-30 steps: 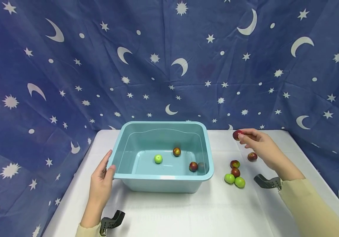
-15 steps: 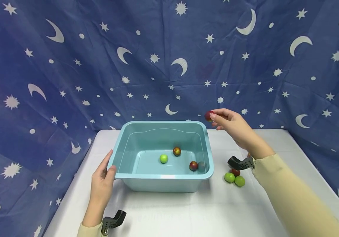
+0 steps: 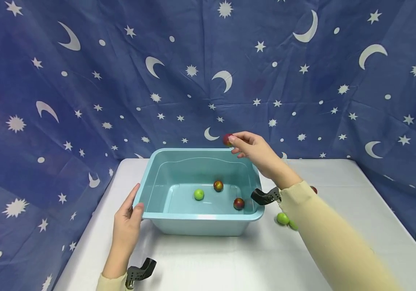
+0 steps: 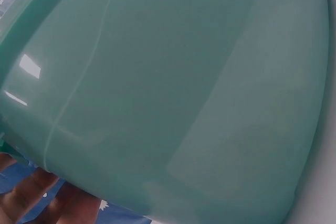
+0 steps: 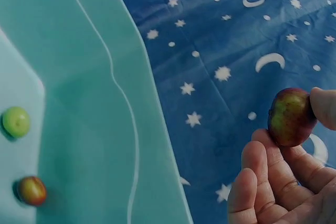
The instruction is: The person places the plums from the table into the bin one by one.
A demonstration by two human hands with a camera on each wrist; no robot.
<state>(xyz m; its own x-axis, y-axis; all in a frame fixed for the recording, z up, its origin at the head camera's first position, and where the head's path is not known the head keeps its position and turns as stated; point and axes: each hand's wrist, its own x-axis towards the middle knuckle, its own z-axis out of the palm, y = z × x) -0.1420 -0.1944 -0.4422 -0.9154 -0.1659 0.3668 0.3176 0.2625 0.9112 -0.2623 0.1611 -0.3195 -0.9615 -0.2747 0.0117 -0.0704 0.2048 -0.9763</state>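
Observation:
My right hand (image 3: 254,152) pinches a small red-and-green plum (image 5: 290,117) between thumb and fingers. It holds the plum above the far rim of a light-blue plastic tub (image 3: 200,217), near the tub's back right corner. Inside the tub lie a green plum (image 3: 198,194) and two reddish plums, one near the middle (image 3: 218,186) and one at the right (image 3: 238,203). At the tub's left side, my left hand (image 3: 126,228) rests against the rim with fairly straight fingers. In the left wrist view its fingers (image 4: 79,203) lie along the tub's edge; the thumb is out of sight there.
Right of the tub, two green plums (image 3: 282,218) sit on the white tablecloth (image 3: 208,258). A red plum (image 3: 314,189) is partly covered by my right sleeve (image 3: 324,230), which may hide others. A blue star-and-moon curtain (image 3: 193,81) hangs behind.
My right hand has carried its plum up and leftward from the table's right side to above the tub's back rim. The green plum in the tub has rolled slightly right. My left hand stays put.

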